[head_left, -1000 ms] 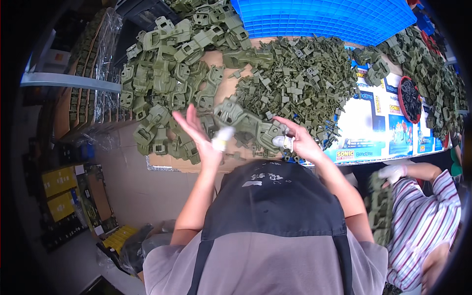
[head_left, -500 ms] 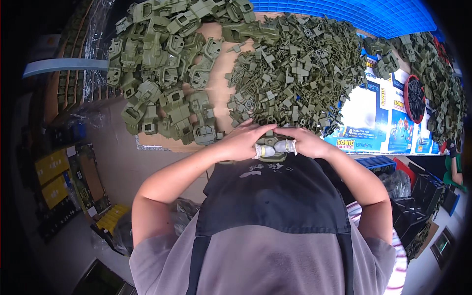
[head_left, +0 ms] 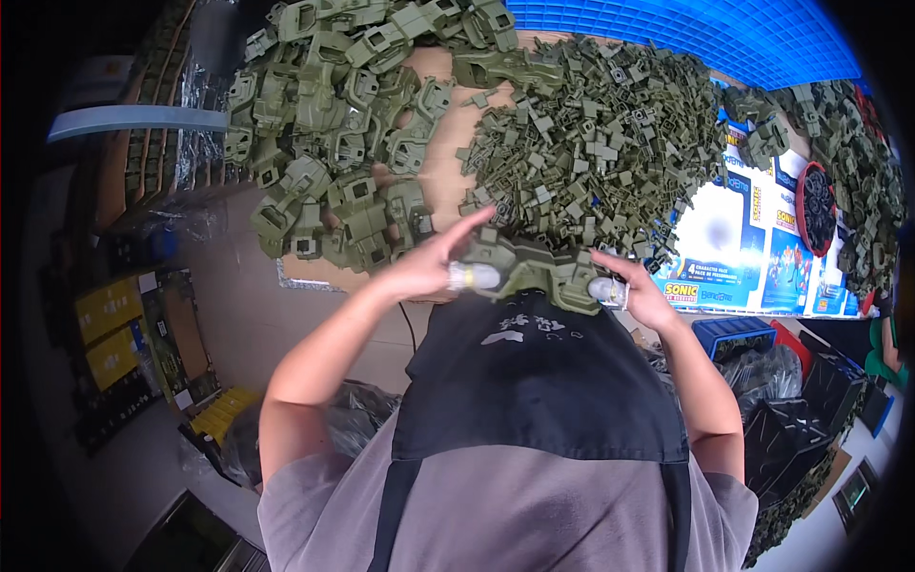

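Note:
An olive-green plastic toy vehicle body part (head_left: 543, 272) is held crosswise just above my black apron, at the near edge of the table. My left hand (head_left: 424, 272) grips its left end, thumb wrapped in whitish tape and index finger stretched forward. At the other end, my right hand (head_left: 643, 294) holds the part with a likewise taped thumb and fingers along its side. Right beyond my hands lies a heap of small olive-green plastic pieces (head_left: 581, 143). Larger olive-green body parts (head_left: 315, 210) are piled beyond my left hand.
A blue plastic crate (head_left: 686, 38) lines the far edge. To the right are a printed white-and-blue sheet (head_left: 715, 234), a red-rimmed round basket (head_left: 815, 210) of dark pieces, and more green parts (head_left: 863, 172). A grey curved bar (head_left: 133, 121) juts in at the left.
My hands, close together half a second ago, have moved apart to the two ends of the green body part. The part now shows clearly between them.

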### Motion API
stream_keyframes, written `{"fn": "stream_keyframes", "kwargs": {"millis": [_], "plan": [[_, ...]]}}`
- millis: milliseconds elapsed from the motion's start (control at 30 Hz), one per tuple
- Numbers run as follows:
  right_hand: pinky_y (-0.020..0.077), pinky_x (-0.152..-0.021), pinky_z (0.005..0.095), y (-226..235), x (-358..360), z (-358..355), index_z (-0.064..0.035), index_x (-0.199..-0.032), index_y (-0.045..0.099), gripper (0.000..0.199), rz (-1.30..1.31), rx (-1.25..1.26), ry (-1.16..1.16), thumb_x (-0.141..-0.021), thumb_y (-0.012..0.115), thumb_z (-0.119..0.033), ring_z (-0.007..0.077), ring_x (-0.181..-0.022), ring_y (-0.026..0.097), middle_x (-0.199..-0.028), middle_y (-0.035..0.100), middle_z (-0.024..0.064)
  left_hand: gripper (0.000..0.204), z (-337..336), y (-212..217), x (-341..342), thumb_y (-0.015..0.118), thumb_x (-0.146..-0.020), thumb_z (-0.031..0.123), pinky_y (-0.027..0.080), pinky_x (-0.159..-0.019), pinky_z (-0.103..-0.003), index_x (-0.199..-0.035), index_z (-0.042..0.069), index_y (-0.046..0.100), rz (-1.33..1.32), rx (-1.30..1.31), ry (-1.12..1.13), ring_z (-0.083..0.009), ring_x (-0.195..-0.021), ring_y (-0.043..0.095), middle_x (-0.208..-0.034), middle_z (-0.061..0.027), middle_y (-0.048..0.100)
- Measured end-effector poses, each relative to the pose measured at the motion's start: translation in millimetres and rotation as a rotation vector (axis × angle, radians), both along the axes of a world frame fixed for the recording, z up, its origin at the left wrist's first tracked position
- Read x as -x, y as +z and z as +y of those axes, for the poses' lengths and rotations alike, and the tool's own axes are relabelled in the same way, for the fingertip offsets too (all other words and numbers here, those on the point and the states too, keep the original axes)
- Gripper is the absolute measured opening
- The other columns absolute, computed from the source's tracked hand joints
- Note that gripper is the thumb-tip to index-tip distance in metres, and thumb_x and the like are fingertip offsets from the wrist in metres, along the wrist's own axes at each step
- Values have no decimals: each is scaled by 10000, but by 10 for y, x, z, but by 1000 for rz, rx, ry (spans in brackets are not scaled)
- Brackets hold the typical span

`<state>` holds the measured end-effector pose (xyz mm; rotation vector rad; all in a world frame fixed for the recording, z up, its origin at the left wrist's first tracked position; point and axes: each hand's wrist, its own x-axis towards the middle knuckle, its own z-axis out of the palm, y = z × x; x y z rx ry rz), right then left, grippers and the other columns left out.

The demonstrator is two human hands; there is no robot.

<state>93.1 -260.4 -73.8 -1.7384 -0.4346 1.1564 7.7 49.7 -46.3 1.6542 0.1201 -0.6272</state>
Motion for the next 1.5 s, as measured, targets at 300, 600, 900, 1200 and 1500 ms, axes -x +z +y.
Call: {"fn": "stream_keyframes", "kwargs": {"millis": [300, 600, 900, 1200, 1500], "plan": [[387, -938, 417, 585, 146, 663, -93, -1269, 416, 589, -776, -71, 113, -771, 658, -296, 352, -1077, 508, -1122, 546, 192, 746, -551, -64, 68, 738, -680, 73, 369, -983, -311, -1324, 56, 361, -165, -38, 92, -183, -1169, 469, -1288, -98, 469], [426, -940, 400, 322, -126, 598, -170, -1364, 344, 686, -354, -243, 267, -755, 661, -172, 329, -1099, 521, -1230, 520, 153, 655, -613, -23, 93, 725, -684, 143, 412, -947, -352, -1267, 41, 444, -286, -268, -2, -276, -1128, 525, -1243, -172, 514], [358, -986, 361, 473, -190, 468, -105, -1380, 319, 692, -220, -501, -461, -782, 664, -148, 228, -1219, 421, -1400, 352, 81, 1118, -590, 171, -217, 773, -654, 325, 227, -1063, -419, -1419, 8, 22, -674, -82, 339, -353, -1309, 263, -1397, -273, 242], [369, -986, 369, 723, -288, 125, -95, -1330, 395, 702, -580, -404, -138, -710, 721, -136, 281, -1210, 439, -1327, 426, 145, 488, -831, 240, -315, 564, -857, 161, 368, -971, -307, -1313, 74, 413, -375, 17, -60, -207, -1203, 465, -1370, -79, 415], [344, -998, 356, 453, -158, -227, -143, -1307, 447, 614, -525, -208, 108, -737, 674, -109, 271, -1171, 449, -1255, 511, 82, 750, -664, 316, -357, 675, -772, 347, 362, -999, -371, -1390, 140, 304, -331, -64, -364, -268, -1223, 435, -1370, -130, 395]]}}
